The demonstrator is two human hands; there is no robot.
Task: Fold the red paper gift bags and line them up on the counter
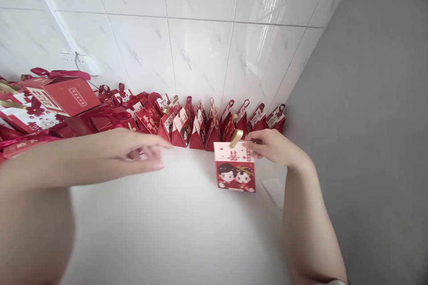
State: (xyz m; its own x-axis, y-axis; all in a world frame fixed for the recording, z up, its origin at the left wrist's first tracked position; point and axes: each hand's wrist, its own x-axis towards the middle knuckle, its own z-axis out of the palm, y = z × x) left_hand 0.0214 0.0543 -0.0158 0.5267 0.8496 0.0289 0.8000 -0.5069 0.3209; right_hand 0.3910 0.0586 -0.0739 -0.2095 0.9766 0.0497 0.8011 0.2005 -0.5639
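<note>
My right hand (267, 146) pinches the upper right corner of a red and white gift box (236, 173). Two cartoon figures are printed on its front, and a gold ribbon loop (236, 138) stands at its top. The box is in front of a row of similar peaked gift boxes (182, 127) along the wall. My left hand (140, 149) reaches out over the white surface, left of the held box. Its fingers are stretched out, slightly blurred, and nothing shows in them.
At the left, more red boxes with ribbons are heaped, a larger red box (63, 93) on top. A white tiled wall (200, 53) stands behind. On the right is a grey wall (374, 120). A flat white piece (274, 191) lies near my right forearm on the white surface (174, 227).
</note>
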